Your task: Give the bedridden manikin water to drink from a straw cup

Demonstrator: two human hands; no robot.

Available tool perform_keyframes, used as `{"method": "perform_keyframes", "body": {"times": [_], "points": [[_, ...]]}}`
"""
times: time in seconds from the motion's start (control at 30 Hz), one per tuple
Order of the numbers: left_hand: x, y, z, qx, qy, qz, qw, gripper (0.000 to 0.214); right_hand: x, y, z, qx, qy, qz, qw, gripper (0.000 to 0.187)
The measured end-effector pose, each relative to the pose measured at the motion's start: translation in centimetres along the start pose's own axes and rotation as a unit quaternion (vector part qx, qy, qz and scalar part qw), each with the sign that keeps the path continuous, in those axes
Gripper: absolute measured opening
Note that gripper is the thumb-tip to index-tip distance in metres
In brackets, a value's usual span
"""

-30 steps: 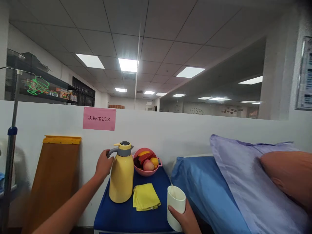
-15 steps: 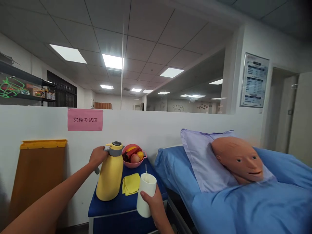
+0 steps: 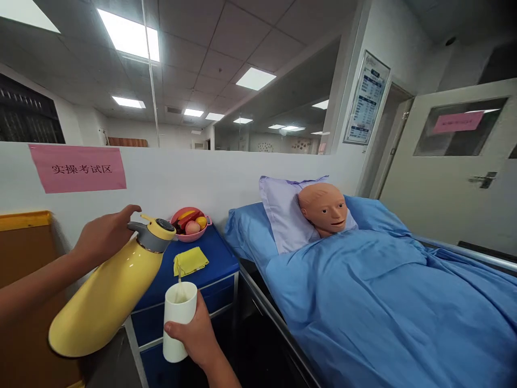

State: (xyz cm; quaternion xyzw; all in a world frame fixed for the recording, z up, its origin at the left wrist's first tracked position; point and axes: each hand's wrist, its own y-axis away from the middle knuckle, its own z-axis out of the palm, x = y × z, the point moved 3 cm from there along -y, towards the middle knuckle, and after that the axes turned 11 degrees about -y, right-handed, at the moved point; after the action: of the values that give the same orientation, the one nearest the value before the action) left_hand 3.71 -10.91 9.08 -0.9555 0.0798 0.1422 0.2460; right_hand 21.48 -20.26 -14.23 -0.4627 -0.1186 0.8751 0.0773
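My left hand (image 3: 107,231) is closed round the handle of a yellow thermos jug (image 3: 117,291) with a grey and yellow top. The jug is tilted, its spout end up and to the right, its base low on the left. A white cup (image 3: 177,326) is in my right hand (image 3: 197,334), thumb across its front. Inside the cup stands a thin light stick or spoon handle (image 3: 180,275); its lower end is partly hidden. The jug's top is above and left of the cup, apart from it. Whether liquid is flowing cannot be made out.
A blue bedside cabinet (image 3: 220,258) carries a folded yellow cloth (image 3: 190,261) and a pink bowl (image 3: 209,220) of fruit. To the right, a mannequin (image 3: 325,210) lies on a pillow (image 3: 278,215) under a blue quilt (image 3: 363,302). A dark bed rail (image 3: 270,318) runs alongside.
The jug has been lifted off the cabinet and tipped, by my left hand. My right hand still holds the cup, now just off the cabinet's front. The view has turned right.
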Motion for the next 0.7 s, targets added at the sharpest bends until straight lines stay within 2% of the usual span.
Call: {"method": "perform_keyframes", "body": {"times": [0.1,0.17,0.27,0.37,0.57,0.7], "points": [[1.4,2.1,-2.7,0.002,0.016,0.047,0.999,0.047,-1.5,0.2,-0.3,0.003,-0.003,-0.005,1.000,0.063],[2.2,3.0,-3.7,0.015,0.019,0.062,0.998,0.048,-2.7,0.3,-1.0,0.015,0.003,-0.017,1.000,0.062],[3.5,3.2,-3.8,0.053,0.003,0.114,0.992,0.055,-4.6,0.5,-2.5,0.056,0.026,-0.036,0.997,0.060],[5.1,2.7,-3.3,0.073,-0.059,0.173,0.980,0.064,-6.7,0.7,-4.2,0.096,0.082,-0.061,0.990,0.057],[10.4,1.3,-4.1,0.127,-0.151,0.289,0.937,0.075,-10.7,0.5,-7.1,0.144,0.189,-0.094,0.967,0.052],[14.1,0.8,-5.4,0.108,-0.158,0.342,0.920,0.074,-12.5,0.4,-8.8,0.180,0.230,-0.116,0.949,0.051]]}}
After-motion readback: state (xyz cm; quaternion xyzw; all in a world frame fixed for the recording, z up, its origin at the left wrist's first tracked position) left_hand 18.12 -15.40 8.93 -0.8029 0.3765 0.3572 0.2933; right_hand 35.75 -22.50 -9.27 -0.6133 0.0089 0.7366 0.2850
